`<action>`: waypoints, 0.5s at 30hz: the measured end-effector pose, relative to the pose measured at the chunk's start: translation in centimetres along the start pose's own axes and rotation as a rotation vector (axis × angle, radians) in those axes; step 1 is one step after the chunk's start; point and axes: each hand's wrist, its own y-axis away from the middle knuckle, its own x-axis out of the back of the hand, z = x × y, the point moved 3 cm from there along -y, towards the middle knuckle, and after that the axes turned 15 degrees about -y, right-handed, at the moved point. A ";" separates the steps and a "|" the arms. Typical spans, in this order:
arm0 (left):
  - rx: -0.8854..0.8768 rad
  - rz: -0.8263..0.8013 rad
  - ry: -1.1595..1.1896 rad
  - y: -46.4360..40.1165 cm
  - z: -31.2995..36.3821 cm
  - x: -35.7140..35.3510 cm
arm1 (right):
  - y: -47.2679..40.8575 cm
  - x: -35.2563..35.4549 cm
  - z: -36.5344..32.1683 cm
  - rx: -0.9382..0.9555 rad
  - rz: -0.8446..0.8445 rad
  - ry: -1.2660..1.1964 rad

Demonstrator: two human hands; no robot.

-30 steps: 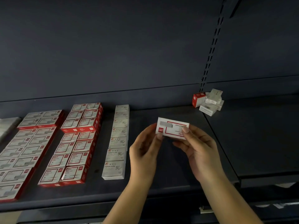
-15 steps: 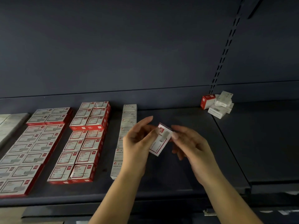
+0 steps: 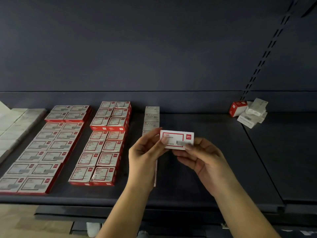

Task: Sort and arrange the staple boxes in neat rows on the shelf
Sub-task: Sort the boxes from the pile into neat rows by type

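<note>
A small white staple box with a red frame and red logo (image 3: pixel 176 138) is held flat above the dark shelf (image 3: pixel 214 160), its printed face towards me. My left hand (image 3: pixel 145 155) pinches its left end, and my right hand (image 3: pixel 204 160) holds its right end and underside. To the left, red-and-white boxes lie in two double rows (image 3: pixel 42 148) (image 3: pixel 104 143). A single row of white boxes (image 3: pixel 151 117) runs front to back, partly hidden behind my left hand.
A loose heap of white boxes (image 3: pixel 253 112) with one red box (image 3: pixel 237 108) sits at the back right by the slotted upright (image 3: pixel 267 48). Pale flat packs (image 3: pixel 12 124) lie at the far left. The shelf's front edge (image 3: pixel 68 201) runs below the rows.
The box has been turned from tilted on end to level with its printed face upright towards me, and both hands grip its ends. The view has shifted left.
</note>
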 end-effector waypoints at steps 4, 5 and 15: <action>0.037 0.060 -0.011 0.1 0.7 2.4 | -0.5 -1.8 1.2 0.042 -0.020 0.071; 0.045 0.074 -0.021 0.2 0.8 3.0 | -0.6 -2.3 1.5 0.063 -0.028 0.117; 0.050 0.175 0.025 -0.3 2.4 12.2 | -2.6 -10.0 7.5 0.775 -0.269 1.451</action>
